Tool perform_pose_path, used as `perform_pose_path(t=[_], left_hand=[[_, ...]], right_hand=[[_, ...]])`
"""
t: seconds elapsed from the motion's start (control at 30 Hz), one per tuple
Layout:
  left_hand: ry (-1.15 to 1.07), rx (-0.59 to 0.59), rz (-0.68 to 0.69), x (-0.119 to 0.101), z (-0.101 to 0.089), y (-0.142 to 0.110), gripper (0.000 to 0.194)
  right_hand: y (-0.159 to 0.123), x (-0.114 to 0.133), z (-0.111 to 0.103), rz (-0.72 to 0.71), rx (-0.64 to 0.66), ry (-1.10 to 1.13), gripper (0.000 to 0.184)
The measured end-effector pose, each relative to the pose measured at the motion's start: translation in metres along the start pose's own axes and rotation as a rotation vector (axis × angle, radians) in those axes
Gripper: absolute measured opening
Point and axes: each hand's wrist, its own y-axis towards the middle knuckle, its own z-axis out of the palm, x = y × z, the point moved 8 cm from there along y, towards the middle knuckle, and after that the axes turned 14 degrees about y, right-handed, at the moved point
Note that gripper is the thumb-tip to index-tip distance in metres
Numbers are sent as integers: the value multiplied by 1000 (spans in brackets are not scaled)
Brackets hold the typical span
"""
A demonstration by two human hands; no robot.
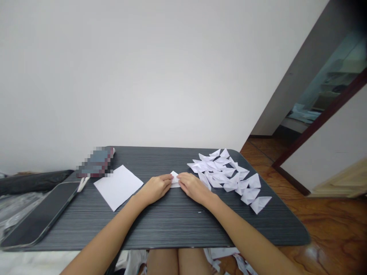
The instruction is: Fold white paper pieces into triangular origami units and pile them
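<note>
A small folded white paper piece (174, 178) lies on the dark striped table (172, 221) at its middle. My left hand (156, 188) pinches its left side with curled fingers. My right hand (193, 187) presses and pinches its right side. Both sets of fingertips meet over the paper, which hides most of it. A pile of several folded white paper shapes (226, 173) lies just right of my right hand. A flat white paper sheet (118, 186) lies left of my left hand.
A dark phone (40, 215) lies at the table's left edge, with a blurred dark object (96, 162) behind it. A white wall stands behind the table. Wooden floor (329, 225) and an open doorway are to the right. Paper scraps lie under the table's near edge.
</note>
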Motion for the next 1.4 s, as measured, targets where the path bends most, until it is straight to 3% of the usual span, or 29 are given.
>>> perform_pose_path(t=[0.13,0.3,0.57,0.83,1.1,1.4], left_hand=[[-137,-56,-183,21,-8,0,27],[-248,-5,-357,39,-3,0,24],[-294,-8,-317,43,-4,-5,28],[-287,38,-522,60,2,-10,22],[-176,26,-467,50,0,-6,16],[100,-32,-358,32,-3,-1,10]], right_hand=[[-1,-14,-11,100,-90,202,17],[-1,-35,-16,269,-120,245,9],[0,-39,-20,278,-80,273,8],[3,-36,-17,278,-56,174,12],[7,-42,-12,296,7,69,13],[15,-48,-3,360,137,-30,9]])
